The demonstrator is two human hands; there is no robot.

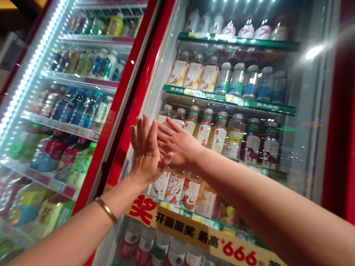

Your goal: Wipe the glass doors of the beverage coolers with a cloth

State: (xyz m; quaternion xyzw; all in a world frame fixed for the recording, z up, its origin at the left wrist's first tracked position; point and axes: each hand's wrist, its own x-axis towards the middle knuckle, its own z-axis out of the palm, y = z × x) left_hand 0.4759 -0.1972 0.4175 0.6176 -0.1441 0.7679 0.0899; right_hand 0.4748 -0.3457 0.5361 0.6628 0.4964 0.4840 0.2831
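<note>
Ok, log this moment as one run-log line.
left hand: raised, empty, gold bangle on wrist | right hand: empty, touching left hand | nearest: red cooler door frame

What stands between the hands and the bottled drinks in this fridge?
The fridge's glass door does; it looks shut. The left hand and right hand are on its outer side, and the bottled drinks stand on shelves behind the glass.

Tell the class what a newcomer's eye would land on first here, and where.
The bare hands catch the eye first: the left hand, with a gold bangle at its wrist, and the right hand meet at centre, before a glass cooler door. Rows of bottled drinks fill the shelves behind, above a yellow promotional strip with a red 666 at lower right. At far left, a bright LED strip lines the neighbouring door.
</note>
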